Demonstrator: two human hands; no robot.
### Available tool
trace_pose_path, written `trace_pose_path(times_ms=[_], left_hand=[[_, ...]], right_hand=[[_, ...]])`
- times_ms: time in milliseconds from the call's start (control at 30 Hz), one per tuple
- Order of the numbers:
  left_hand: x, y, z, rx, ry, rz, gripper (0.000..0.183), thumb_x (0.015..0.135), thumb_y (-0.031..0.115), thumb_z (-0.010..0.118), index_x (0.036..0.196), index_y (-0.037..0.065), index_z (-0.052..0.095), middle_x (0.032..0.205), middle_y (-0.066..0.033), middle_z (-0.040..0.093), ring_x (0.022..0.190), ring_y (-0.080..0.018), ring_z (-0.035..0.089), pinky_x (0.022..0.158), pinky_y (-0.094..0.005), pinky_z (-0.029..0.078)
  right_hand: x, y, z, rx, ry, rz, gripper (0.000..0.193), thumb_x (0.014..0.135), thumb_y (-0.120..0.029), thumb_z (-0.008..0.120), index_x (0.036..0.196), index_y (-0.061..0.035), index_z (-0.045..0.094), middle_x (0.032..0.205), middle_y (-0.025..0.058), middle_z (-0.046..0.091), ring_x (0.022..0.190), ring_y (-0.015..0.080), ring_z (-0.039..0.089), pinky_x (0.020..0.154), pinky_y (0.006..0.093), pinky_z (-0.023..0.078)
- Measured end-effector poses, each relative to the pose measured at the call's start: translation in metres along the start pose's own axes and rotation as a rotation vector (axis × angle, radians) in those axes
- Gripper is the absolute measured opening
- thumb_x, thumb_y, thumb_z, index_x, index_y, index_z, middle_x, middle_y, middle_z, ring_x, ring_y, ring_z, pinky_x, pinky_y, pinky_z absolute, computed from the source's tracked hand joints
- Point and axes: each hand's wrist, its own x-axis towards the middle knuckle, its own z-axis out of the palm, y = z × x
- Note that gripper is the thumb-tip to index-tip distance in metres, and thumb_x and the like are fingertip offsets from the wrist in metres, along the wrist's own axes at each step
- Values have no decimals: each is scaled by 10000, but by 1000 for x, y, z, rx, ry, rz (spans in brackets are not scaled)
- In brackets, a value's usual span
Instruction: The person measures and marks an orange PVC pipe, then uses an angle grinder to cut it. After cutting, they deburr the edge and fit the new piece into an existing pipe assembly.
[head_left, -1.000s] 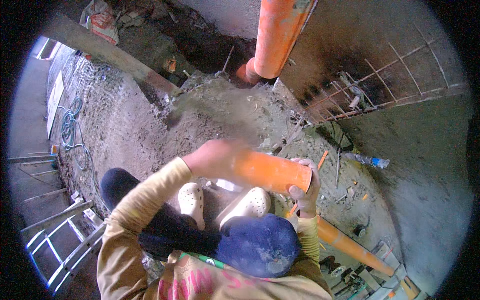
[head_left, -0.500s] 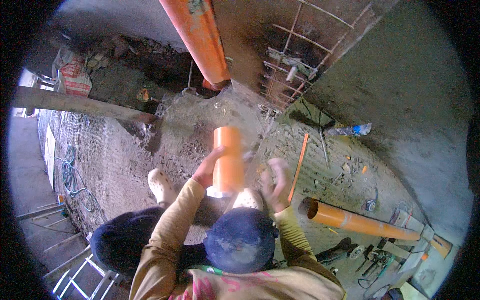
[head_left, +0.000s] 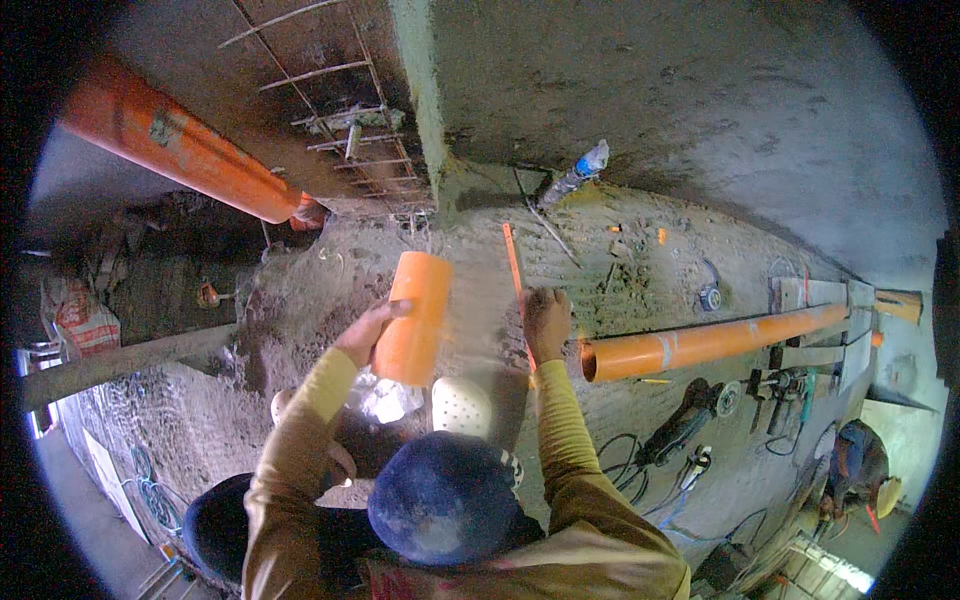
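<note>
Right hand (head_left: 547, 320) now off pipe piece (head_left: 414, 318)

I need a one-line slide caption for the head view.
Left hand holds a short orange plastic pipe piece; right hand touches a thin orange rod.

Short pipe piece (head_left: 415, 318) showing plain orange; long pipe (head_left: 700, 342) orange with pale band; cap (head_left: 445, 498) dark blue; sleeves (head_left: 295, 440) mustard yellow; ground (head_left: 640, 250) grey-brown.

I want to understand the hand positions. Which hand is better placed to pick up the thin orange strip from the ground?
The right hand, probably. It rests directly on the thin orange strip, while the left hand is busy holding the short orange pipe piece, away from the strip.
</note>
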Motion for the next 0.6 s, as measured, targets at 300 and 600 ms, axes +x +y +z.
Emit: trace_pose_path(times_ms=[300,600], left_hand=[[-32,89,-23,464,-230,-52,776,881,328,754,1494,39,377,1331,-108,593,1180,-214,606,1004,-382,505],[-38,90,-78,526,-334,-10,861,842,255,830,1503,13,335,1348,-140,600,1180,-240,633,965,-412,554]], right_hand=[[-9,-13,24,72,241,-160,175,839,-214,775,844,-66,682,769,135,631,738,314,591,648,429,459],[-23,-62,-33,484,65,29,209,988,-188,648,1108,-24,697,699,55,613,583,136,503,540,303,393]])
